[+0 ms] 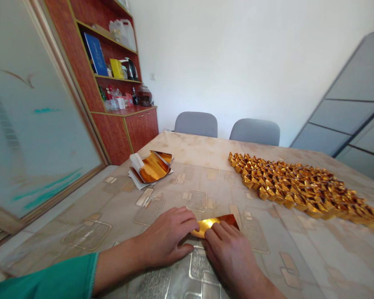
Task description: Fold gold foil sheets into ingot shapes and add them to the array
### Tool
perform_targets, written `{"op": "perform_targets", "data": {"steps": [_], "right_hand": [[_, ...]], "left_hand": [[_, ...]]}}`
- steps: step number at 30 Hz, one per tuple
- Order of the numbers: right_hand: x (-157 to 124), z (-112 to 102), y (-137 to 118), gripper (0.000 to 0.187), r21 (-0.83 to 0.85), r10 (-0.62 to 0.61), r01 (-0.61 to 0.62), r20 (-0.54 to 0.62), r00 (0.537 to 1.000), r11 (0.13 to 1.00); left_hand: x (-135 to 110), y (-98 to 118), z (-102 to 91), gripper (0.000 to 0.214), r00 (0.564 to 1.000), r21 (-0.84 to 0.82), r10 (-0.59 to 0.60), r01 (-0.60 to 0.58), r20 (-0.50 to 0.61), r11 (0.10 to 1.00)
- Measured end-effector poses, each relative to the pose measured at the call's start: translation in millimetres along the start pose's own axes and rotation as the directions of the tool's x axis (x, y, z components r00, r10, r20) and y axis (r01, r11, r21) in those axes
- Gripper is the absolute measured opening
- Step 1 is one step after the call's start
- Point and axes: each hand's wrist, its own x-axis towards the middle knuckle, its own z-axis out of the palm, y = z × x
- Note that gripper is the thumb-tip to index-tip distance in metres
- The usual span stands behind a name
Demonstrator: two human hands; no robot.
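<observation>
A strip of shiny gold foil paper (209,223), folded lengthwise, lies on the table in front of me between my two hands. My left hand (171,236) has its curled fingers on the strip's left end, the thumb lower down near the tabletop. Bent over the strip's front edge, the fingers of my right hand (229,249) press on its middle and right part. The darker right corner sticks out past my knuckles. My fingers partly hide the front edge. Further off to the left rests a loose stack of gold foil sheets (156,167), curled, with white backs.
Rows of folded gold foil ingots (293,185) cover the table's right side. The table (199,145) has a patterned clear cover. Two grey chairs (195,123) stand behind it. A red-brown shelf cabinet (118,120) stands back left, beside a frosted glass door (34,104).
</observation>
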Motion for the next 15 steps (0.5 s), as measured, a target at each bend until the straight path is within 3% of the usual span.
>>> {"op": "perform_targets", "data": {"steps": [7, 10, 15], "right_hand": [[-12, -15, -3, 0.011, 0.266, 0.058, -0.057, 0.005, 0.998, 0.962], [-8, -17, -2, 0.011, 0.307, 0.11, -0.122, 0.057, 0.992, 0.944], [-1, -11, 3, 0.018, 0.334, 0.159, -0.182, 0.096, 0.983, 0.925]], "left_hand": [[-5, 0, 4.1, 0.007, 0.997, -0.171, -0.068, 0.064, -0.021, 0.983], [-6, -1, 6.3, 0.001, 0.993, -0.219, -0.109, 0.098, -0.038, 0.971], [-6, -8, 11.6, 0.013, 0.978, -0.242, -0.189, 0.165, -0.081, 0.956]]}}
